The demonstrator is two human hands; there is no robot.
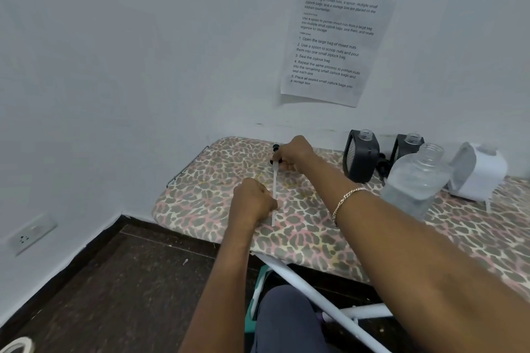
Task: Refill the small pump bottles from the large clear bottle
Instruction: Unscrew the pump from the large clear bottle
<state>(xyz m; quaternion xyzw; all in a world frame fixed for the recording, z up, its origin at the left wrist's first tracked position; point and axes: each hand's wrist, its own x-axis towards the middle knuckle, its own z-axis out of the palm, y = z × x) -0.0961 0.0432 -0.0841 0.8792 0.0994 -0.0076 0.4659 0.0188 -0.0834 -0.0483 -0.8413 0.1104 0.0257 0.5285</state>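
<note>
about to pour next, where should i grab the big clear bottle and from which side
Grip the clear bottle round its wide body, below the shoulder, coming from the near side: it stands upright and uncapped, with black bottles close behind and a white container at its right.

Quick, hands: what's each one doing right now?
Left hand: closed, pinching the white dip tube.
Right hand: closed, gripping the black pump head.
</note>
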